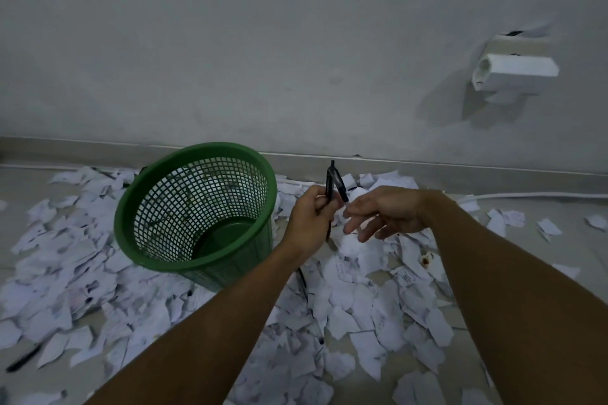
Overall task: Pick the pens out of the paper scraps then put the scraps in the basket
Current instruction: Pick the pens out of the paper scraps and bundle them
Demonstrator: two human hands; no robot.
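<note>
My left hand (312, 220) grips black pens (331, 179) upright, just right of the green mesh basket (154, 194). Their tips stick up above the fist and fan apart. My right hand (385, 215) hovers beside them with fingers loosely spread, its fingertips close to one pen, holding nothing. White paper scraps (355, 312) cover the floor all around the basket. Another black pen (23, 359) lies among scraps at the lower left. The basket stands tilted toward me and its bottom looks bare.
A grey wall (263, 43) with a skirting board runs behind the basket. A white plastic fitting (513, 72) juts from the wall at upper right. A white cable (539, 196) lies along the floor at the right. One stained scrap (427, 260) lies near my right forearm.
</note>
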